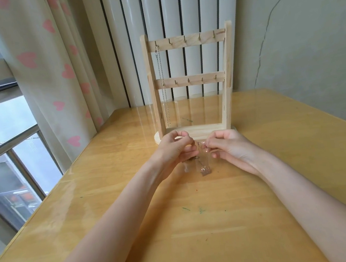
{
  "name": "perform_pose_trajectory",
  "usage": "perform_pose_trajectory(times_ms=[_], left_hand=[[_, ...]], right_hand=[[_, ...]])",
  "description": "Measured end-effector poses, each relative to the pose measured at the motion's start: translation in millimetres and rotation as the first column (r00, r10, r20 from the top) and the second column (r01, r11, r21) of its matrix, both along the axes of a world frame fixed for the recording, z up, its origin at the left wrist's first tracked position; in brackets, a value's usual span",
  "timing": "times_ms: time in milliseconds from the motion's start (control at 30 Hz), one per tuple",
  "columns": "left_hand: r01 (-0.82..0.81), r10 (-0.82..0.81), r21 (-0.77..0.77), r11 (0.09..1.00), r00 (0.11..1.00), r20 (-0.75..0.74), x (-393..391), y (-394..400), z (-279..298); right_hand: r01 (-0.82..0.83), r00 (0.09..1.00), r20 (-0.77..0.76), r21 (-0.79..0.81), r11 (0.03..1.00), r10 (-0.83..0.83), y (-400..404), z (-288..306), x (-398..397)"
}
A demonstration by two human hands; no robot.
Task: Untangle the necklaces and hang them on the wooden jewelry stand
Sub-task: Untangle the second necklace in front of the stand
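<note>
A wooden jewelry stand [190,80] with two rows of small brass hooks rises at the back of the table. One silver chain necklace [162,85] hangs from its top-left hook, reaching almost to the base. Just in front of the base, my left hand [175,149] and my right hand [228,146] pinch a thin tangled necklace [202,164] between them. Its loose end and a small pendant dangle down to the tabletop. Where exactly the fingertips hold the chain is partly hidden.
The yellow wooden table [198,223] carries a few green marks. A curtain with pink hearts [57,78] and a window [6,146] run along the left edge. White radiator tubes [177,14] and a cracked wall [297,45] stand behind.
</note>
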State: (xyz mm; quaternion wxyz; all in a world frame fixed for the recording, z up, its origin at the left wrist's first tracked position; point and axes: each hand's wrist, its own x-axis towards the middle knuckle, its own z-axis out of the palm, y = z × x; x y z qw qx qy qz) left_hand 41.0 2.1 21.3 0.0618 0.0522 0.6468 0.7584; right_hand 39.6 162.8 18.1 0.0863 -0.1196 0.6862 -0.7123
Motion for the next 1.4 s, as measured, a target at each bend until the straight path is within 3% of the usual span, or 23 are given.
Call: perform_pose_trajectory(times_ms=[167, 367, 567, 833, 967, 1033, 1200, 1400], left_hand=[[-0.004, 0.004, 0.027, 1.000, 1.000, -0.001, 2, 1, 2], [-0.059, 0.050, 0.192, 0.980, 0.998, 0.047, -2, 0, 2], [-0.171, 0.140, -0.149, 0.974, 0.970, -0.199, -3, 5, -6], [-0.123, 0.053, -0.210, 0.970, 0.949, -0.312, -1, 6, -4], [-0.130, 0.031, -0.259, 0.957, 0.935, -0.353, 3, 8, -1], [-0.111, 0.024, -0.246, 0.963, 0.943, -0.333, 3, 7, -1], [0.070, -0.087, -0.140, 0.988, 0.989, -0.121, 3, 0, -2], [0.154, -0.162, -0.112, 0.982, 0.985, -0.065, 1, -4, -4]], right_hand=[[0.025, 1.000, 0.017, -0.120, 0.992, -0.023, 1, 3, 0], [0.025, 1.000, -0.004, -0.057, 0.998, -0.025, -1, 3, 2], [0.007, 0.999, -0.032, 0.069, 0.998, -0.005, -3, 1, 1], [0.066, 0.997, -0.048, 0.099, 0.993, -0.061, -1, -3, -2], [0.034, 0.999, 0.008, 0.041, 0.999, -0.035, -3, -3, -1], [0.012, 0.999, 0.039, 0.014, 1.000, -0.012, -3, -3, -1], [0.016, 0.999, 0.047, -0.017, 1.000, -0.015, -2, -3, -2], [-0.034, 0.999, 0.040, -0.055, 0.998, 0.036, -1, -2, -3]])
